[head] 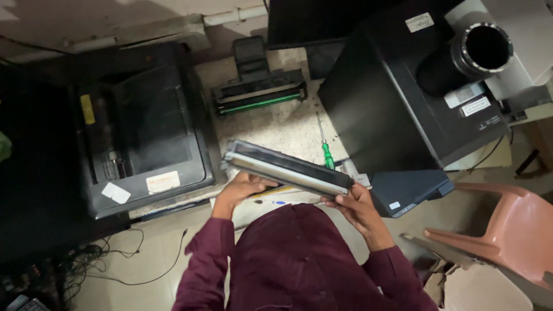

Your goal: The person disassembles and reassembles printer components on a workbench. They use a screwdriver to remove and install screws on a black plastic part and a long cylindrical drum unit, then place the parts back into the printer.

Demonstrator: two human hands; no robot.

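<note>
I hold a long black toner cartridge (pixel 285 167) with a pale strip along its edge, level above the work surface in front of my chest. My left hand (pixel 239 190) grips it from below near its left end. My right hand (pixel 356 208) grips its right end. Under the cartridge lie a green-handled screwdriver (pixel 326 151) and a pen (pixel 269 201). My sleeves are dark maroon.
A second cartridge with a green strip (pixel 258 93) lies further back on the speckled table (pixel 282 124). An open black printer (pixel 141 129) stands at left, a large black printer (pixel 403 98) at right. A pink plastic chair (pixel 507 230) and cables (pixel 109 259) are on the floor.
</note>
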